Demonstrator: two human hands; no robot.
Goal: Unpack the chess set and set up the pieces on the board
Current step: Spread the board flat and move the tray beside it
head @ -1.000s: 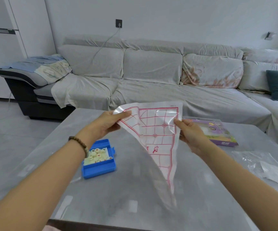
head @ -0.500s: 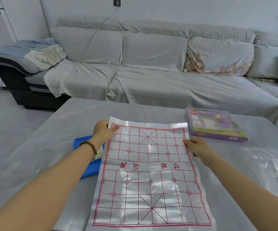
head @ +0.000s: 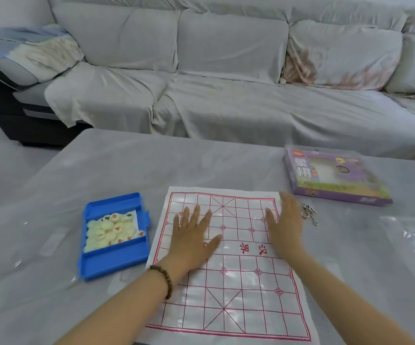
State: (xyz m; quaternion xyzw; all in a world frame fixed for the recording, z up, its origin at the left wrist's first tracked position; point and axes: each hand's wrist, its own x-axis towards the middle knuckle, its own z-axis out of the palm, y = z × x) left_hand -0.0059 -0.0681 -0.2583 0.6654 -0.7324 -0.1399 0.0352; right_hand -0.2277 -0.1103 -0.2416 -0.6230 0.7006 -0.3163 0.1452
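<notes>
Plastic board (head: 238, 282) lies under left hand (head: 192, 237), fingers spread; blurred right hand (head: 285, 227) seemingly flat too.

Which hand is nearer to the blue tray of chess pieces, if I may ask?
Left. The left hand rests flat on the paper board beside the blue tray; the right hand is farther away, at the board's opposite edge.

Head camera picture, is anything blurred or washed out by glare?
Head view: the right hand is smeared by motion blur, the left hand is sharper, pale glare patches lie across the shiny board, and the purple box looks slightly soft.
</notes>
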